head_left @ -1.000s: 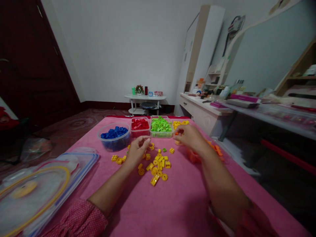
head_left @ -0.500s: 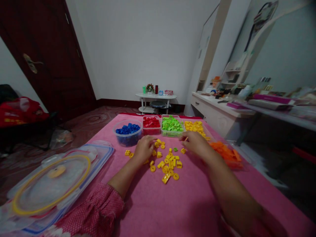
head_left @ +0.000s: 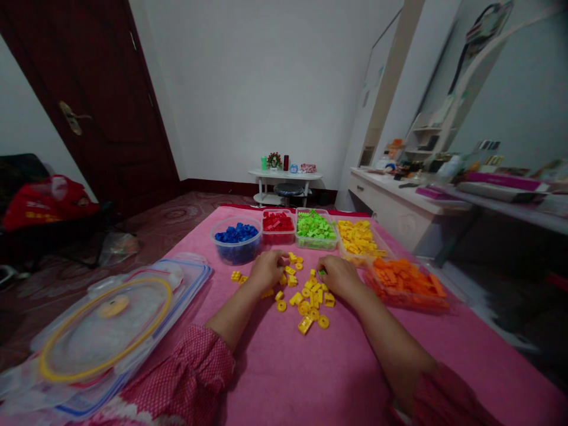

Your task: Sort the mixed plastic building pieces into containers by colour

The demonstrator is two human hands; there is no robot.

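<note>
Loose yellow toy building bricks (head_left: 314, 296), some of them round and wheel-shaped, lie scattered on the pink cloth (head_left: 284, 367). My left hand (head_left: 267, 269) rests at their left side, fingers loosely bent and apart beside a few yellow pieces; I see nothing held in it. My right hand (head_left: 339, 275) is at the right side of the pile. Its fingertips close on a small green brick (head_left: 322, 272), which they partly cover.
Behind the pile stand clear tubs of blue bricks (head_left: 237, 234), red bricks (head_left: 278, 223), light green bricks (head_left: 316, 228) and yellow bricks (head_left: 357, 236). Orange bricks (head_left: 406, 278) fill a tub at the right. Stacked clear lids (head_left: 133, 319) lie at the left.
My right hand has come down and left from near the yellow tub onto the small green brick. My left hand has barely moved. The view has shifted slightly.
</note>
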